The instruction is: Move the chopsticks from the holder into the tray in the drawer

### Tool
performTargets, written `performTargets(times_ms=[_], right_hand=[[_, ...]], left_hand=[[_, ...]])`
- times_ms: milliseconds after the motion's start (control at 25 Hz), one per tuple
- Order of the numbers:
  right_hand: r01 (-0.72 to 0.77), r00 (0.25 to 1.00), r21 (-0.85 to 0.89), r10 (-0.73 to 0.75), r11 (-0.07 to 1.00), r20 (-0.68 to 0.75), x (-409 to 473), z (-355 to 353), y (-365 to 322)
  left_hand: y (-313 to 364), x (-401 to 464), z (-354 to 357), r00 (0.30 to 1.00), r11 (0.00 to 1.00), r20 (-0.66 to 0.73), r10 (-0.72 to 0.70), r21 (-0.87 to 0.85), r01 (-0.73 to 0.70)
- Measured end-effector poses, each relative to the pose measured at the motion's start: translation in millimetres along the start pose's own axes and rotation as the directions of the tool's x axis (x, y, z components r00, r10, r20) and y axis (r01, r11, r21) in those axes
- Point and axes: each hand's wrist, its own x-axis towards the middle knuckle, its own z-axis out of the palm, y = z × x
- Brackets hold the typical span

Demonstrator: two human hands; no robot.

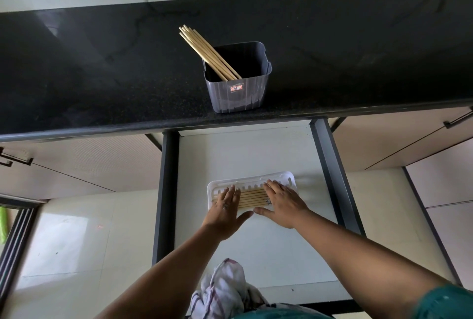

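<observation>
One long black speckled countertop (102, 75) runs across the top, with a marble-look wall behind it. Under it there's one open drawer (330, 162), dark grey sides and a plain white bottom, pulled out toward the person. Wood-tone cabinet fronts sit on either side.

On the counter, right near its front edge, stands one grey square chopstick holder (236, 93) with a small sticker on the front. A bunch of wooden chopsticks in the holder (202, 48) leans out over its back-left corner; I count roughly six or seven, but they overlap so I can't be sure.

In the drawer there's one white plastic tray (252, 178) with a notched divider. Chopsticks in the tray (252, 198) lie flat, side by side, running left to right; about seven or eight, with the ends hidden under the hands.

Two hands, both flat: the left hand (226, 207) and the right hand (282, 203) are spread open, fingers relaxed and pressing down on the chopstick ends, not gripping anything. There's one ring on the left hand.

A checked cloth (222, 290) is bunched at the bottom.
</observation>
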Motion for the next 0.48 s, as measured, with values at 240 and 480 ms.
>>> performTargets(times_ms=[240, 480], right_hand=[[0.065, 0.952, 0.05, -0.047, 0.997, -0.302, -12.9, -22.5, -13.2], [0.065, 0.807, 0.414, 0.196, 0.908, -0.557, 4.0, -89.5, -71.2]], left_hand=[[9.5, -1.5, -28.4, 0.979, 0.996, -0.191, 0.076, 0.067, -0.064], [39.9, 15.8, -104.9, 0.871, 0.995, -0.489, 0.055, 0.101, -0.006]])
